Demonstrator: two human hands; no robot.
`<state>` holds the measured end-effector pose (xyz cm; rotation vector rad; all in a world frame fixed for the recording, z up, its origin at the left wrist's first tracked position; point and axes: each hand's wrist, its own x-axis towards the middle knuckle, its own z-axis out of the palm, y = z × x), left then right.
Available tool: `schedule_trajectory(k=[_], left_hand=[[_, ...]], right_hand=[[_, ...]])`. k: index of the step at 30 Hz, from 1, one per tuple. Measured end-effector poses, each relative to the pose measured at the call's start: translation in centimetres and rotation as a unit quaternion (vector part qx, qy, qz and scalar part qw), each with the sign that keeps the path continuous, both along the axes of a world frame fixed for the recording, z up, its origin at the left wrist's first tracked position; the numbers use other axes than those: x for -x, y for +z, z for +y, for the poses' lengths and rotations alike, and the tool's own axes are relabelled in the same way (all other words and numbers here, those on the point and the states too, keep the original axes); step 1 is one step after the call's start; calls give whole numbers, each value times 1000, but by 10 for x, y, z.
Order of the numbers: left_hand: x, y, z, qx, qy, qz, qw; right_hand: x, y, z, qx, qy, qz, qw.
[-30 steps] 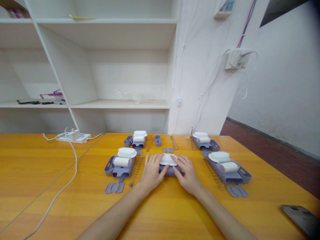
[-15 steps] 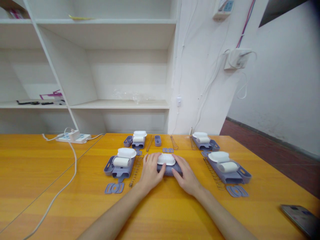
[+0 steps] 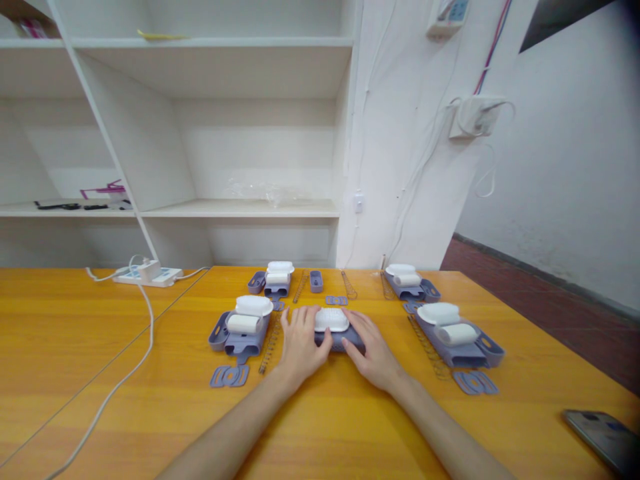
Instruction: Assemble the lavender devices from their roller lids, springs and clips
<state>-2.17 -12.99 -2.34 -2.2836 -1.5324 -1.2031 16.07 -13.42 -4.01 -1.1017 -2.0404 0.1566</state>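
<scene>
A purple plastic housing [image 3: 343, 340] with a white oval cap [image 3: 331, 319] on top sits on the orange table [image 3: 150, 413] in front of me. My left hand [image 3: 301, 344] rests against its left side, fingers laid along it and thumb at the front. My right hand [image 3: 373, 352] clasps its right side the same way. Both hands press on the piece from either side.
Similar purple kits with white rollers lie at the left [image 3: 243, 329], far middle [image 3: 277, 277], far right [image 3: 409, 281] and right [image 3: 455, 339]. Springs [image 3: 271, 341], flat purple clips [image 3: 229, 376], a power strip [image 3: 147, 273] with cable and a phone [image 3: 603, 437] are also on the table. White shelves stand behind.
The white cap has shifted slightly back and settled lower on the purple housing. Both hands have slid a little to the left and closer around it.
</scene>
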Motion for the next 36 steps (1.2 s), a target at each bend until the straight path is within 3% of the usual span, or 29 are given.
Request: schedule_trajectory(k=[4, 11, 16, 36], left_hand=[[0, 1, -1, -5, 16, 0, 1000], [2, -1, 2, 14, -48, 2, 999], [2, -2, 2, 21, -56, 2, 998], [2, -7, 1, -28, 65, 49, 996]], right_hand=[[1, 1, -1, -3, 3, 9, 1000], [0, 2, -2, 3, 0, 26, 1000], [0, 2, -2, 10, 1, 29, 1000], [1, -7, 5, 31, -24, 46, 998]])
